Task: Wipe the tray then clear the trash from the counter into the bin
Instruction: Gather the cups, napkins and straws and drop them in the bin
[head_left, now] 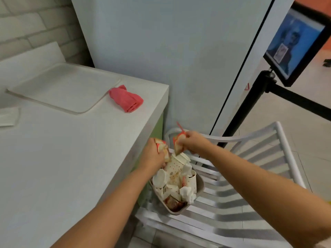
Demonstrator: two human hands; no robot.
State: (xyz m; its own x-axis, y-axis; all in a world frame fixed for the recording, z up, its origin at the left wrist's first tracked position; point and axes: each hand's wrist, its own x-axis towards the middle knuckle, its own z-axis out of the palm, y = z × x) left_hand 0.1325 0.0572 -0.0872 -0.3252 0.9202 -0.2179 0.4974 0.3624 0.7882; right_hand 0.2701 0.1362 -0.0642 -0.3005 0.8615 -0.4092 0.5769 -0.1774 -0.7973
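Note:
A beige bin stands on a white slatted chair, heaped with crushed paper cups, napkins and wrappers. Just above its far end my left hand grips a crumpled red-and-white wrapper. My right hand holds another red-and-white wrapper beside it, also over the bin. On the white counter lies a pale tray with nothing on it. A bunched pink cloth rests on the counter at the tray's right corner.
The white slatted chair stands right of the counter's edge. A white folded item lies at the counter's left edge. A pale panel wall rises behind. A black stand with a screen is at the right.

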